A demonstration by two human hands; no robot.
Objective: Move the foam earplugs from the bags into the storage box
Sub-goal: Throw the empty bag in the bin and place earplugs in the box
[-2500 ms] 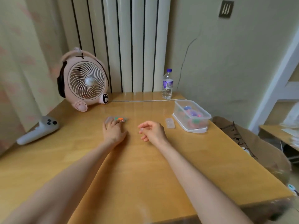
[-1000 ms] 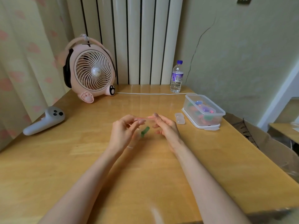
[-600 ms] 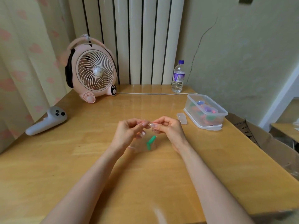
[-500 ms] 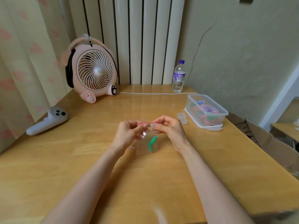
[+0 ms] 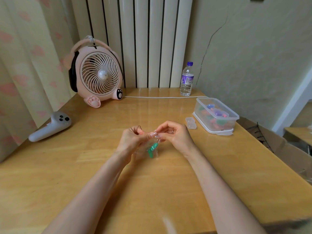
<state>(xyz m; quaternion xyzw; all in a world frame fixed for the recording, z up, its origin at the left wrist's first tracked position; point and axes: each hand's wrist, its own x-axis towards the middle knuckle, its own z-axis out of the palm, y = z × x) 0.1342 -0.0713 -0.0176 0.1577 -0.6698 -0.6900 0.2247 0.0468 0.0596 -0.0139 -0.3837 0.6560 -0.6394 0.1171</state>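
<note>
Both of your hands meet at one point above the table point(image 5: 168, 183): left hand point(image 5: 133, 141) and right hand point(image 5: 175, 137) each pinch the top edge of a small clear bag point(image 5: 143, 150), fingertips nearly touching, the other fingers curled. The bag hangs directly below the pinch; whether its lower edge rests on the wood cannot be told. One green earplug point(image 5: 152, 148) lies inside, just under your fingertips. Its long axis is steeply tilted: the upper end points up toward your right-hand fingers, the lower end down toward you and slightly to the left. Which end is the tip cannot be told. A ring shows on your right hand. Beyond the grip and well to its right stands the storage box point(image 5: 202, 107), clear, top open, sitting on a white lid point(image 5: 219, 132), with coloured pieces of blue, purple, orange and green inside. A small clear case point(image 5: 190, 122) lies between the grip and the box, just beside the box. Well to the left of the grip lies a white controller point(image 5: 50, 126). Far beyond it stand a pink fan point(image 5: 99, 76), a water bottle point(image 5: 186, 80) and a white cable point(image 5: 162, 97).
</note>
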